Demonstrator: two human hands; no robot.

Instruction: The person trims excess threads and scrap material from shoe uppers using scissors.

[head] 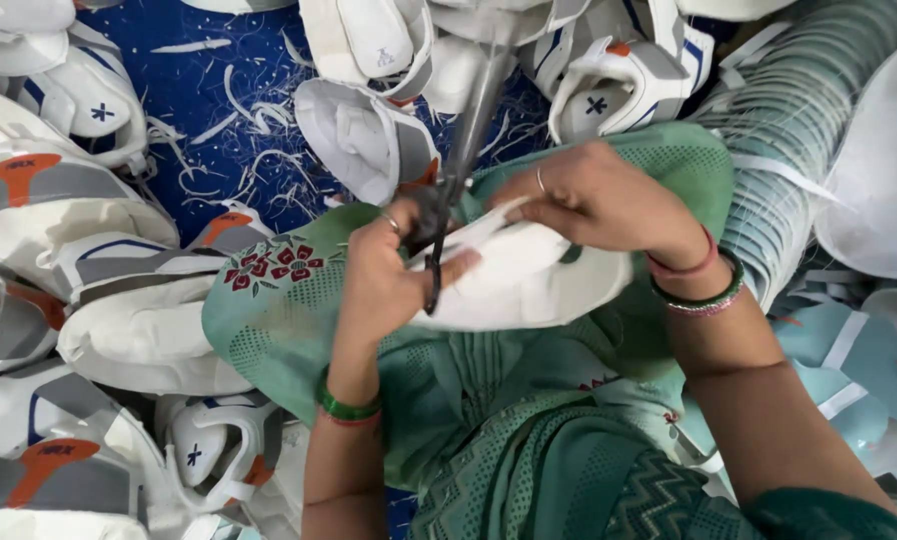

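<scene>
Shoe uppers [78,215] in white, grey and orange are heaped all around on a blue floor [198,90] littered with thin white trimmings [258,160]. On the lap, over green patterned cloth [278,310], lies a white shoe upper piece [538,285]. The right hand [593,200] pinches its top edge. The left hand [388,280] is wrapped round the black handles of scissors [458,170], blades pointing up and away.
</scene>
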